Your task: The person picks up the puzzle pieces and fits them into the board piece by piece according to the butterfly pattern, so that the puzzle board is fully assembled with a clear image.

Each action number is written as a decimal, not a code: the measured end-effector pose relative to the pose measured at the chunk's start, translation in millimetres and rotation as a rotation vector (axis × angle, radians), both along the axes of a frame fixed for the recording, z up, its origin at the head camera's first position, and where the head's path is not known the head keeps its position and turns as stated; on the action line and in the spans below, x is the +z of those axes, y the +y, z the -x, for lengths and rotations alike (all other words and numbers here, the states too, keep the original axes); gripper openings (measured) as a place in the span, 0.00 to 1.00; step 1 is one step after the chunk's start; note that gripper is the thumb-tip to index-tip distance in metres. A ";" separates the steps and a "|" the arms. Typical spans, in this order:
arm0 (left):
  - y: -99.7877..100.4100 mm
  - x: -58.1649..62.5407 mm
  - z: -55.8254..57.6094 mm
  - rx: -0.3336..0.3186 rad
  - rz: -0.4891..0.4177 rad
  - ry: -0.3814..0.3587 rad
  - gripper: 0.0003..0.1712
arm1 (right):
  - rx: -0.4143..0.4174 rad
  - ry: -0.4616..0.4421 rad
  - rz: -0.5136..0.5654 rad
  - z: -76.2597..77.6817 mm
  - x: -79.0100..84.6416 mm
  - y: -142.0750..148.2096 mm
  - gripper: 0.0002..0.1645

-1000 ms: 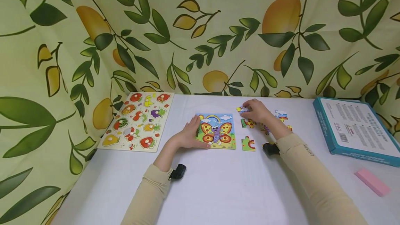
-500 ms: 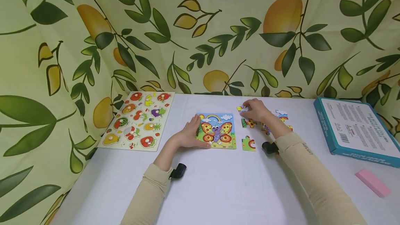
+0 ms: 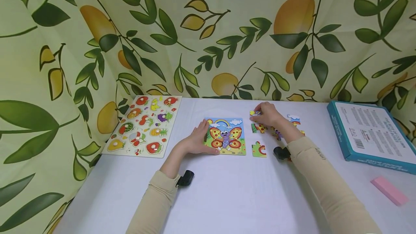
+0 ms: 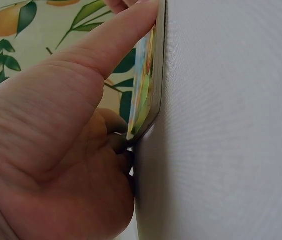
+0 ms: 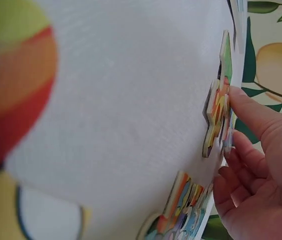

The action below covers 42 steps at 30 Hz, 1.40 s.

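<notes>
My left hand (image 3: 196, 141) holds a square butterfly puzzle board (image 3: 229, 136) at its near left corner. Its thumb lies along the near edge, its fingers by the left edge. In the left wrist view the thumb (image 4: 116, 37) touches the board's rim, and the fingertips are partly hidden. To the right of the board, my right hand (image 3: 267, 115) pinches a jigsaw piece (image 3: 253, 113) with blue and yellow print. The fingers hide much of that piece. Just below it lies a green and red piece (image 3: 259, 128), and nearer sits a green piece (image 3: 259, 150) with a red curve.
More puzzle pieces (image 3: 294, 119) lie around the right forearm, some covered. A fruit peg board (image 3: 141, 127) is on the left of the white table (image 3: 221, 198). At the right are a teal box (image 3: 370, 133) and a pink block (image 3: 389, 190). Patterned cloth (image 3: 208, 39) hangs behind.
My right hand has shifted the pinched jigsaw piece slightly to the right. The left hand and the butterfly board have stayed in place.
</notes>
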<state>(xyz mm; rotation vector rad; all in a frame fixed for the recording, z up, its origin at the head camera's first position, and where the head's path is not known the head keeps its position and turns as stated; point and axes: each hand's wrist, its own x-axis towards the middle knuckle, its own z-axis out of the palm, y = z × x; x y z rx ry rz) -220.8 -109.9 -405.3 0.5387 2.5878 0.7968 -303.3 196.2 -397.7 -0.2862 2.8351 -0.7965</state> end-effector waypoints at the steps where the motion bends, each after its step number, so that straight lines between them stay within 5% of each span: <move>1: -0.2 0.0 0.1 -0.001 0.002 0.001 0.69 | -0.002 0.003 0.001 0.4 -0.1 0.2 0.29; 7: -0.8 -1.0 1.0 -0.008 0.005 0.005 0.68 | -0.013 0.056 0.071 0.9 -1.0 -0.6 0.26; 14: -1.1 -0.4 0.5 -0.004 0.002 -0.006 0.68 | -0.063 0.121 0.295 -6.3 5.4 -23.7 0.17; 26: -3.9 -4.6 3.7 -0.023 0.003 -0.007 0.68 | -0.092 -0.195 0.593 -22.5 5.0 -100.4 0.19; 42: -4.6 -0.1 1.2 -0.030 -0.023 -0.012 0.67 | 0.015 0.015 0.338 -13.2 -10.3 -127.2 0.14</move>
